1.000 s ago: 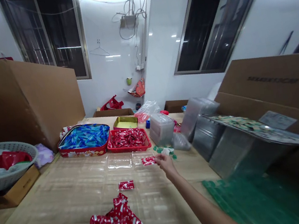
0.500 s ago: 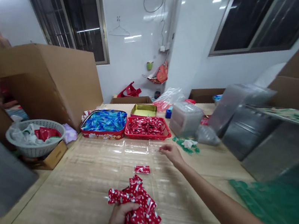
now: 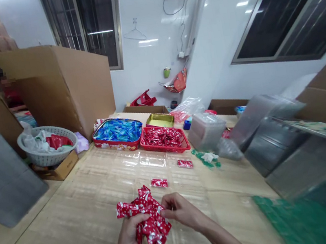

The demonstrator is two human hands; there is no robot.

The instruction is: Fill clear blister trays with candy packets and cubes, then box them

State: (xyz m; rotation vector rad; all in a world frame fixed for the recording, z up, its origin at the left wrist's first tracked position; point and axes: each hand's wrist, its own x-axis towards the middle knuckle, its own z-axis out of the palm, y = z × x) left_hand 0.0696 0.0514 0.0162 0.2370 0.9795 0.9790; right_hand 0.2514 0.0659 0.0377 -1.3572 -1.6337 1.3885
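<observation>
My left hand [image 3: 130,231] is closed around a bunch of small red packets [image 3: 149,223] with white spots, its thumb lying across them. At the right side of the bunch, my right hand [image 3: 180,211] pinches the edge of one packet; its fingertips are partly hidden. A single red packet [image 3: 159,183] lies flat on the table just beyond the hands. Farther off, another red packet [image 3: 185,163] rests near a red plastic basket [image 3: 167,149] filled with similar packets.
Left of the basket stands a tin [image 3: 117,144] of blue packets; a gold tin [image 3: 159,121] sits behind. At left are a colander [image 3: 49,156] with plastic bags and a large cardboard box [image 3: 85,84]. Metal containers [image 3: 268,142] and green sheeting [image 3: 292,217] occupy the right. A person [image 3: 11,94] is at far left.
My right hand has let go of a packet near the basket, where it now lies, and has come back to the bunch in my left hand. The view has shifted slightly.
</observation>
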